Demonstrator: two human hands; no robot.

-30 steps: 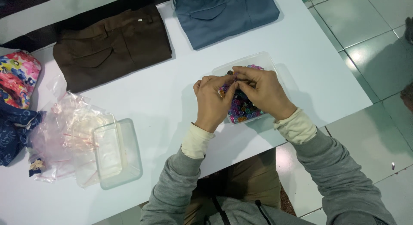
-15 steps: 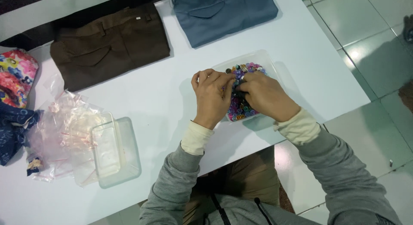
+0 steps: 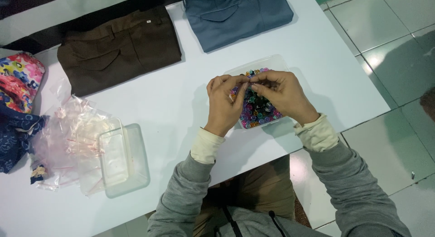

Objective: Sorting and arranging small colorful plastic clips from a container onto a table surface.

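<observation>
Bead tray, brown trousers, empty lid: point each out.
Bead tray (image 3: 282, 65): head view, bare far right corner of its rim.
Brown trousers (image 3: 122, 49): head view, middle of the folded cloth.
Empty lid (image 3: 136, 166): head view, clear right part by its edge.

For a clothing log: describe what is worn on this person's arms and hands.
Both arms wear loose grey sweatshirt sleeves, with a cream ribbed cuff of an under-layer showing at each wrist. The left hand and right hand are bare: no gloves, and no rings or watch that show. Dark drawstrings hang at the chest.

Beads (image 3: 256, 112) in tray (image 3: 278, 62), on table (image 3: 181, 105)
</observation>
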